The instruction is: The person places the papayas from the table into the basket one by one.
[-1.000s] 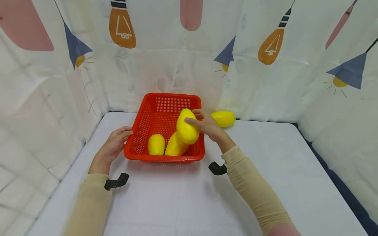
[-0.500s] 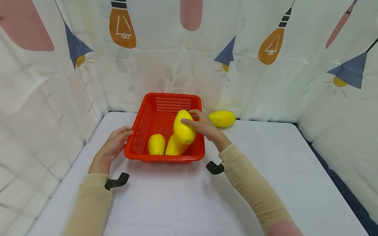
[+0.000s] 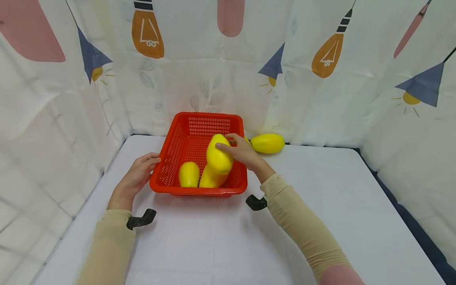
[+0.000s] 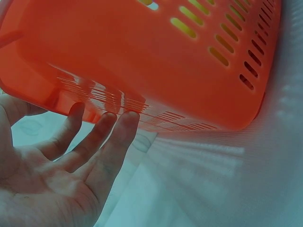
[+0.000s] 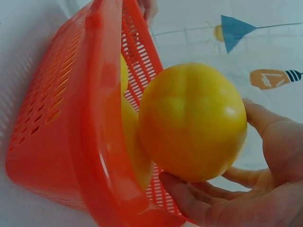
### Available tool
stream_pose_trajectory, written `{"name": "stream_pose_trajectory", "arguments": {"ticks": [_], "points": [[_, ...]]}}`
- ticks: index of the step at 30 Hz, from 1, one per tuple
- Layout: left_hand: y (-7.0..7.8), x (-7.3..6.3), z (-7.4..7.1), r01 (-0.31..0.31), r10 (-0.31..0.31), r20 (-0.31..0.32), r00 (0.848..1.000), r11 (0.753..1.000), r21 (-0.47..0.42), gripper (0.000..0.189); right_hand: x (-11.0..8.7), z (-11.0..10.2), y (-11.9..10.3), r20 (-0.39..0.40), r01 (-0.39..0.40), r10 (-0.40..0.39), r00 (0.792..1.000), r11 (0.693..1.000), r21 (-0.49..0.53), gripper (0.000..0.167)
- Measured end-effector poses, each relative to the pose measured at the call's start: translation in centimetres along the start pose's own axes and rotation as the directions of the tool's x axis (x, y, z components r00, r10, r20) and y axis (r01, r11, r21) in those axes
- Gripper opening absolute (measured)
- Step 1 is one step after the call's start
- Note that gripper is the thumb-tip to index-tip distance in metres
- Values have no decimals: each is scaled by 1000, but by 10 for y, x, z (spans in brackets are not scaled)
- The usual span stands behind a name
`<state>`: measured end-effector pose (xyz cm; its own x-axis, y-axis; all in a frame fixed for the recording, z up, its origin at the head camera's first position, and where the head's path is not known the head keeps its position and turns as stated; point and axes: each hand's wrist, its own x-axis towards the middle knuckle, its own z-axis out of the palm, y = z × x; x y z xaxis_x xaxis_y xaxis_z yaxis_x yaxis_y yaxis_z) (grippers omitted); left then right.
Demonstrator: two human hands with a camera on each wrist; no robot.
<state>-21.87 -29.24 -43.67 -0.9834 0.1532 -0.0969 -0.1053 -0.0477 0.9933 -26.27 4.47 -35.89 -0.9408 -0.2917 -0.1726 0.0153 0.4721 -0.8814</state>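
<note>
Fingers (image 3: 228, 147) of right hand (image 3: 242, 152) curled round smooth yellow oval fruit (image 3: 219, 154) above red perforated plastic basket (image 3: 199, 120) on white desk (image 3: 320, 190), left hand (image 3: 137, 176) fingers straight, touching basket's left wall.

Head above, wrists beside basket (image 3: 199, 158)

A red perforated basket (image 3: 194, 136) is recorded on a white worktop (image 3: 320, 206), with yellow fruits (image 3: 189, 174) inside it and another yellow fruit (image 3: 268, 143) outside. Beige sleeves (image 3: 303, 225) are noted on both arms. The white backdrop cloth (image 3: 213, 79) is printed with orange bulbs, navy lampshades and pink shapes.
</note>
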Motion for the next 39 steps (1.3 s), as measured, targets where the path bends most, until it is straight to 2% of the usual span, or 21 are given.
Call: {"name": "stream_pose_trajectory", "arguments": {"ticks": [9,15,24,39], "points": [[0,-1,0,-4,4,-1,1000,1000,2,19,-1,0,-1,19,12,-14,1000,995,100,65],[0,-1,1,6,-6,-1,1000,1000,-1,19,-3,-4,2,9,40,-41,999,993,111,61],[1,-1,1,22,-22,-13,1000,1000,11,19,-9,-16,5,-46,81,-76,996,990,116,57],[0,0,0,10,-10,-4,1000,1000,18,20,-8,-28,16,-112,112,-98,989,986,125,55]]}}
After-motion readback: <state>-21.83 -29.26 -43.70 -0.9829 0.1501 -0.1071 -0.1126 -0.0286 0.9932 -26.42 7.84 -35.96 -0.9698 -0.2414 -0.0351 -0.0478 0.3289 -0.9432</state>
